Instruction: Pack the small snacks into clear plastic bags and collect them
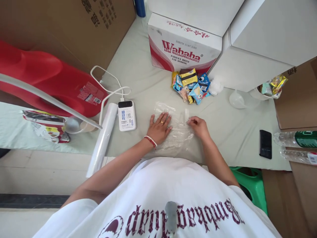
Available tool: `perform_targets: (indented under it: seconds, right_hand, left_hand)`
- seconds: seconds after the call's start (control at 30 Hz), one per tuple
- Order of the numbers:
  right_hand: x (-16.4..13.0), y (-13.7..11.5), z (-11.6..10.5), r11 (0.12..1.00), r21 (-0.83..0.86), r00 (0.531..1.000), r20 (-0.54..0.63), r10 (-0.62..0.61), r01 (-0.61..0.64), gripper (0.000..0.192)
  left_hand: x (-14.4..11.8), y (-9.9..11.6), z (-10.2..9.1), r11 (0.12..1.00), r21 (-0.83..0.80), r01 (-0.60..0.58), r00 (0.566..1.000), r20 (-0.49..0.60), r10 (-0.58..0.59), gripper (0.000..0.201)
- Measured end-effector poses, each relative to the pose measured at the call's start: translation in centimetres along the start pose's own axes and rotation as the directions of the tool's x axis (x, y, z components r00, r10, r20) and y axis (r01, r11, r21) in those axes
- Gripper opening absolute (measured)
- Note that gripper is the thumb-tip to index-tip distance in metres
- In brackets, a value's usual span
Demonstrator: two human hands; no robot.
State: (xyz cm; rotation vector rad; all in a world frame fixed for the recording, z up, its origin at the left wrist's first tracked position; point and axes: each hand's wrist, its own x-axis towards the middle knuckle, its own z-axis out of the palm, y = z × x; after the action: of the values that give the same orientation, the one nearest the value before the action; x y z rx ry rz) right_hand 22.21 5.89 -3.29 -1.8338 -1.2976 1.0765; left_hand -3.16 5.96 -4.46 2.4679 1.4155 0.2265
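Note:
A thin clear plastic bag (pixel 177 134) lies spread on the cloth-covered table in front of me, with creases across it. My left hand (pixel 159 128) rests flat on its left side, fingers spread, a ring and bracelets showing. At the bag's right edge, my right hand (pixel 198 126) has thumb and fingers pinched together on the plastic. Just beside those fingertips is a small whitish translucent strip (pixel 186 115) on the bag. Beyond the bag sits a pile of small wrapped snacks (pixel 192 85).
A white power bank (pixel 127 119) with a cable and a plastic film roll (pixel 102 140) lie at left. Behind the snacks stands a Wahaha carton (pixel 183 49). A black phone (pixel 265 144) and clear bottles (pixel 297 138) lie at right. A red jug (pixel 49 79) is far left.

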Motion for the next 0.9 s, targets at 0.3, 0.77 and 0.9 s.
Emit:
perform_targets:
  seconds: [0.3,0.77,0.9]
  right_hand:
    - [-2.1,0.5,-5.1,0.978,0.038,0.947,-0.246,0.208,-0.205,0.062]
    - [-1.5,2.0,-12.5,0.928,-0.368,0.998,-0.003,0.059,-0.056,0.041]
    - [6.2,-2.4,-9.6,0.804,-0.571,0.963,-0.081,-0.256,0.166,0.067]
  left_hand:
    - [1.3,0.9,-0.3,0.977,-0.110,0.185,0.981,-0.046,-0.191,0.066]
    - [-2.6,-1.3,-1.1,0.996,-0.048,0.075,0.997,-0.008,-0.075,0.062]
    - [-2.6,-0.3,-1.2,0.992,-0.003,0.124,0.991,-0.053,-0.124,0.061]
